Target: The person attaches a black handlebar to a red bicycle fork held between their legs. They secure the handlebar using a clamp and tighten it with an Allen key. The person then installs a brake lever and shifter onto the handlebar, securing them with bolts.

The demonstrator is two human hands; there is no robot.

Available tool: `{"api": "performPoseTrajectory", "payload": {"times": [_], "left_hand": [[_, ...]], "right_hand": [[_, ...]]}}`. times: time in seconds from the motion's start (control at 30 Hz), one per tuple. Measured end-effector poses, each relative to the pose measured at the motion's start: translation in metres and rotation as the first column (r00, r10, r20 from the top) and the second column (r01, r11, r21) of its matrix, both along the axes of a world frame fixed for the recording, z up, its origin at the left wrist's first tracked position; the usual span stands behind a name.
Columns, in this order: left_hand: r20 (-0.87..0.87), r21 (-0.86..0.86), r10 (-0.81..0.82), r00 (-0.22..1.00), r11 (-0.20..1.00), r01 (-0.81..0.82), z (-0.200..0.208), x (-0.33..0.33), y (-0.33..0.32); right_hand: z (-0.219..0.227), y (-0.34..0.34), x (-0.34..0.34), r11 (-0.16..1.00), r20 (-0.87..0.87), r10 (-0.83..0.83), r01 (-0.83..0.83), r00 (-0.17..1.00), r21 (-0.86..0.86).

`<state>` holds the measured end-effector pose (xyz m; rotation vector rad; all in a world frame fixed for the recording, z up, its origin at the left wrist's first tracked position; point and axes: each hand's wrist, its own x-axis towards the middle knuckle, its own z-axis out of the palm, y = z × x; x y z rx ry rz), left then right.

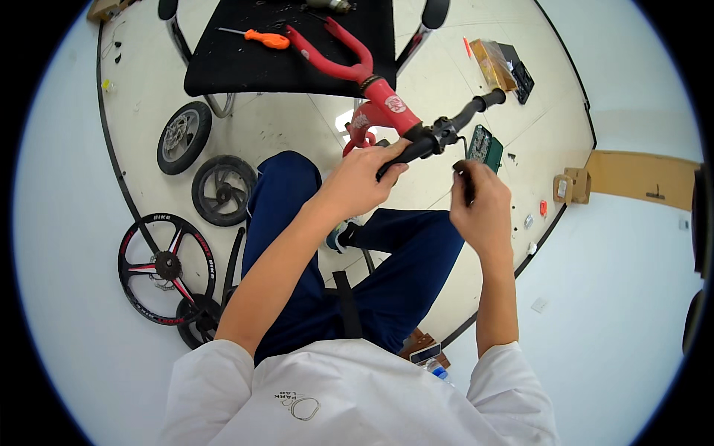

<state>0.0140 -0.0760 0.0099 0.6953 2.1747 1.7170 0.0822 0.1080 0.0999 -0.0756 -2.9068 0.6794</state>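
A small red bike frame (pixel 389 100) leans with its red fork (pixel 335 67) up against a black chair seat. Black handlebars (pixel 471 110) are clamped to it by a black stem (pixel 444 132). My left hand (pixel 364 177) is closed around the near handlebar grip (pixel 407 153), thumb and fingers wrapping it. Just right of the stem, my right hand (pixel 482 204) pinches a thin, dark, bent hex key (pixel 465 144) whose upper end reaches the stem clamp. Whether its tip sits in a bolt is too small to tell.
On the chair (pixel 245 67) lies an orange screwdriver (pixel 266 39) among small parts. Several wheels, including a black-and-red spoked wheel (pixel 166 269), lie on the floor at left. A green tool case (pixel 485 149) is beyond my right hand; cardboard boxes (pixel 573 186) stand by the right wall.
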Motion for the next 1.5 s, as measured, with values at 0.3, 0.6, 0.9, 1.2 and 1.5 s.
{"api": "performPoseTrajectory", "payload": {"times": [0.3, 0.6, 0.9, 1.2, 1.5], "left_hand": [[0.025, 0.035, -0.039, 0.999, 0.999, 0.038, -0.009, -0.004, -0.002], [-0.045, 0.028, -0.002, 0.999, 1.0, 0.004, -0.015, -0.001, -0.004], [-0.044, -0.049, 0.024, 0.999, 0.998, -0.026, -0.013, 0.001, 0.0], [-0.077, -0.082, 0.03, 0.997, 0.996, -0.036, -0.008, -0.001, 0.001], [-0.141, -0.05, 0.005, 0.99, 0.999, -0.012, -0.012, -0.006, 0.0]], "right_hand": [[0.03, -0.011, -0.026, 0.909, 0.246, 0.352, -0.392, 0.903, 0.138], [0.015, -0.016, -0.167, 0.687, 0.334, 0.516, -0.614, 0.789, 0.388], [-0.022, 0.114, -0.115, 0.984, -0.001, -0.006, 0.006, 1.0, 0.18], [-0.037, 0.028, 0.036, 0.951, -0.143, -0.264, 0.282, 0.954, 0.13], [-0.014, 0.005, -0.027, 0.641, -0.209, 0.698, -0.468, 0.685, 0.608]]}}
